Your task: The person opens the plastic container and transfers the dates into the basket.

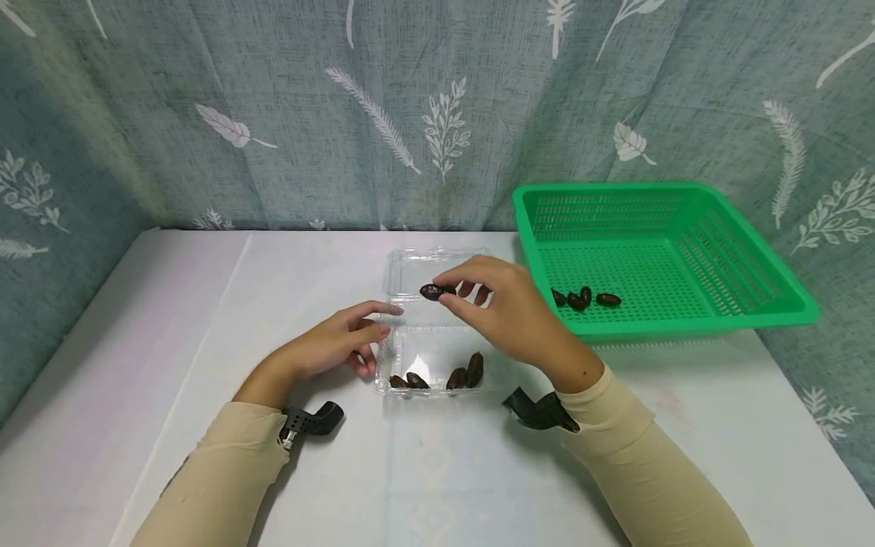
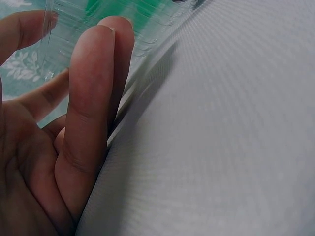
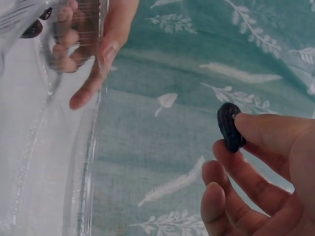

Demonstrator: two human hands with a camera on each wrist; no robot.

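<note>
My right hand pinches a dark brown, wrinkled date between thumb and fingertips, above the hinge area of a clear plastic clamshell box. The box lies with its lid folded back toward the wall. Along the near side of its base lie several dates. My left hand is at the box's left edge. Its index finger reaches over the rim and its thumb touches the side, while the other fingers are loosely bent beside the plastic.
A green plastic basket with slotted walls stands at the back right, with several dates near its left side. The white tabletop meets a grey-green leaf-patterned curtain at the back. Black straps stick out from both wrists.
</note>
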